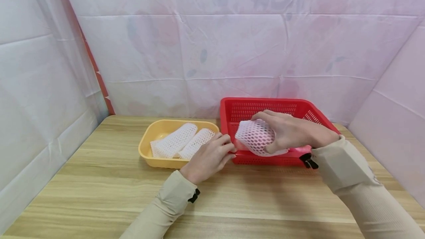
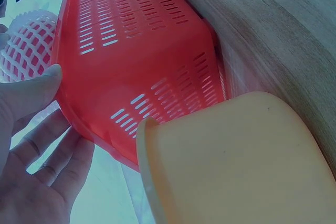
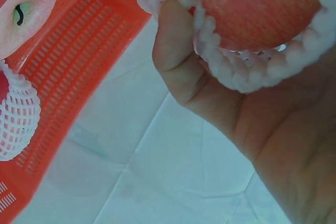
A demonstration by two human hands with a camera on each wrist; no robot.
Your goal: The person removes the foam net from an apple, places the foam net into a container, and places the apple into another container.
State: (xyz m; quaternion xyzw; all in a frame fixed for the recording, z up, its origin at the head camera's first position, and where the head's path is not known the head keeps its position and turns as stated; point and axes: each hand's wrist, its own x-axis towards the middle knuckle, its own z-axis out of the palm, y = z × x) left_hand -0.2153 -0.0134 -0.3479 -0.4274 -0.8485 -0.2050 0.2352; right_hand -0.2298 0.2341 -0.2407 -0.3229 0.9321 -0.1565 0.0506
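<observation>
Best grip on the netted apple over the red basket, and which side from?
Round the widest part of the apple, through its foam net, likely from above and the right: the body is rounded, and the left hand is at the left end of the red basket. I'd avoid the net's open edge, where bare fruit shows.

Arms (image 1: pixel 167 200): both out front!
Left hand (image 1: pixel 210 156): fingers (image 1: pixel 224 147) bent, gripping!
Right hand (image 1: pixel 288 130): arched over, curled wide, holding!

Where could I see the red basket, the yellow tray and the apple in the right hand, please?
Red basket (image 1: pixel 264 110): head view, on its back inner wall.
Yellow tray (image 1: pixel 165 162): head view, on its front outer wall.
Held apple (image 3: pixel 254 6): right wrist view, on its red skin.
</observation>
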